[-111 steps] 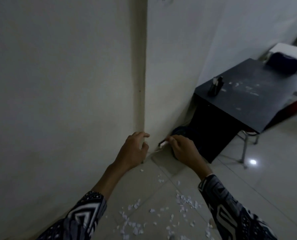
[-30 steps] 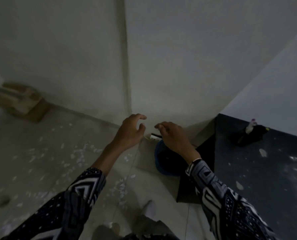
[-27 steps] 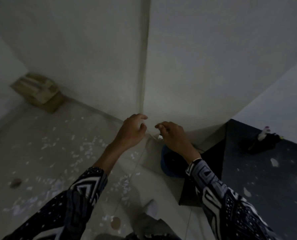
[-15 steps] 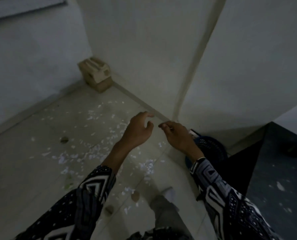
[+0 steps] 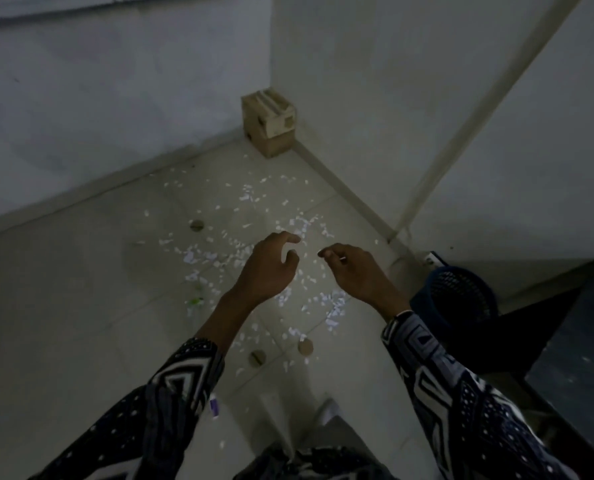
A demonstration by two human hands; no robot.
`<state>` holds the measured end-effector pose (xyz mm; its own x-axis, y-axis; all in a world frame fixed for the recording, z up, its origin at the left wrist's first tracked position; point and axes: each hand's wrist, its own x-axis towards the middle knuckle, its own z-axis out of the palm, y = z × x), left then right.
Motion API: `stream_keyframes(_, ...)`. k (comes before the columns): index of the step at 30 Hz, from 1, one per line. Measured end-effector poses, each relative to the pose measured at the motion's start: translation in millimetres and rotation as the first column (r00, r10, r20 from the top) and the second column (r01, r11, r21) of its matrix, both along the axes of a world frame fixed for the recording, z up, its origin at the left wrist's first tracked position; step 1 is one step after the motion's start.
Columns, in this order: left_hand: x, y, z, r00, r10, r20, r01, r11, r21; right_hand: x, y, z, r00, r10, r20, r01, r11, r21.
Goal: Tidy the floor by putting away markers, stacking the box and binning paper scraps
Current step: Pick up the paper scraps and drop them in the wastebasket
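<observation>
Ahead, paper scraps [image 5: 240,251] are being hemmed by walls; the left hand [image 5: 268,268] and right hand [image 5: 358,271] (both loosely curled, empty) are being held above. At 3 o'clock, the bin [image 5: 458,299] (contents indiscernible) is being shadowed.

One box [image 5: 269,127], one bin [image 5: 458,299], three discs [image 5: 305,347], countless scraps [image 5: 299,225].

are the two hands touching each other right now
Apart. The head view shows pale floor and paper scraps through a clear gap between the left hand fingertips and the right hand fingertips.
</observation>
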<state>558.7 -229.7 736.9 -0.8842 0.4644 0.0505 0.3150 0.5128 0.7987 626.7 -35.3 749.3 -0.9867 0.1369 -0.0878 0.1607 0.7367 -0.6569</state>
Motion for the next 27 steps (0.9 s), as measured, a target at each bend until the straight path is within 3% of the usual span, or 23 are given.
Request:
stream_keyframes(13,63.2,-63.6,-37.4,0.99,0.087,0.111,-0.088,0.996,0.003,40.2,-56.5,-24.5,0.988,0.082,0.131,-0.092,0.993,0.071)
stream_keyframes(17,79.0,-68.9,-44.3,0.988,0.127,0.088,-0.131,0.991,0.041,42.6,-64.5,-24.4,0.985,0.122,0.12,-0.134,0.987,0.093)
stream_keyframes(27,125.3,-67.1,-61.0,0.963,0.191,0.19,-0.199,0.98,0.025,63.9,-69.0,-39.0,0.974,0.178,0.142,-0.187,0.981,0.057)
